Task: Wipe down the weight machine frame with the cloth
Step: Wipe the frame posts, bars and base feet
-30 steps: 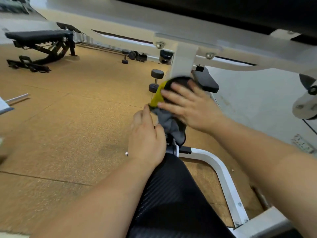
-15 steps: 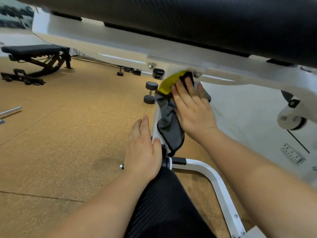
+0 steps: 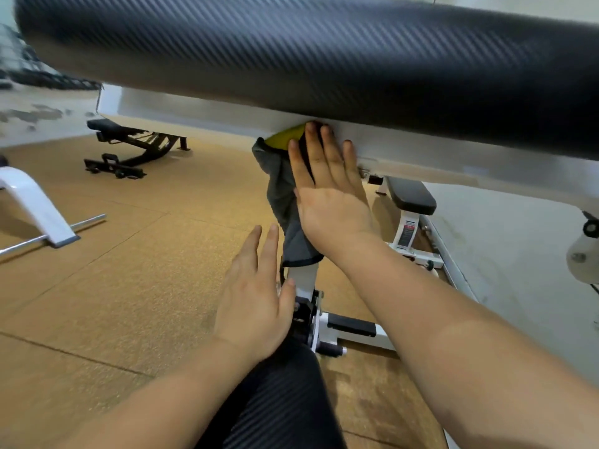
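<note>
The cloth (image 3: 285,196), grey with a yellow fold at its top, lies against the top of the white post (image 3: 304,277), right where it meets the long white beam (image 3: 194,115) of the frame. My right hand (image 3: 330,196) is flat on it, fingers straight and a little apart, pressing rather than gripping. The loose tail hangs down past my wrist.

My left hand (image 3: 256,299) is lower and nearer, fingers straight and close together and holding nothing, beside the end of the seat pad (image 3: 282,409). I can't tell whether it rests on the pad or hovers just off it.

I judge the wipe to be mid-way at best. This joint is under the cloth now, and the paint shows no streaks to tell me what is already clean. The beam out to the left and right, the lower post and the floor rails (image 3: 353,332) look to be left to do.

Just above my fingertips is the underside of the big black pad (image 3: 324,53), so there is little room upward. A bracket (image 3: 372,176) sits just right of my little finger and could snag the cloth. Leftward the beam runs clear over open floor (image 3: 113,270). To the right, a small bench (image 3: 410,196) stands near, with the wall (image 3: 518,254) beyond it.
</note>
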